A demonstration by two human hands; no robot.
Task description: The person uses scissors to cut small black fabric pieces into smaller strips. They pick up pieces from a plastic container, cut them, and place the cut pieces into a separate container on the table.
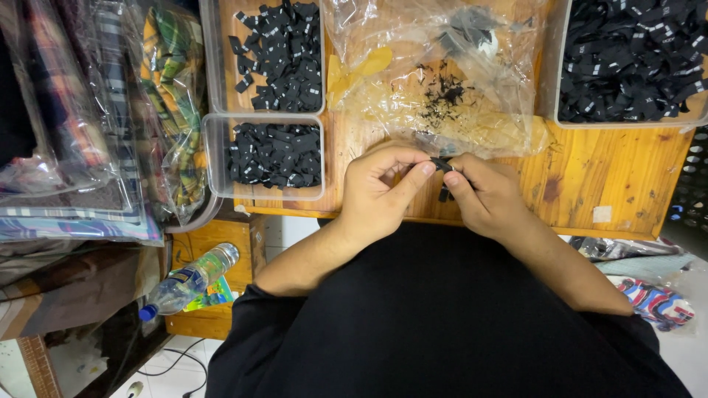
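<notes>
My left hand (383, 188) and my right hand (483, 195) meet over the near edge of a wooden table (612, 173). Between their thumbs and forefingers they pinch a small black fabric label (442, 165), with another dark bit showing below it by the right hand. A clear tray (214, 158) of black labels lies just left of my left hand. A crumpled clear plastic bag (442, 88) with black thread scraps on it lies right beyond my fingers.
A second clear tray (210, 59) of black labels stands at the back left, a larger one (553, 81) at the back right. Bagged plaid fabrics (88, 147) are stacked at the left. A plastic water bottle (188, 280) lies on a low wooden stand.
</notes>
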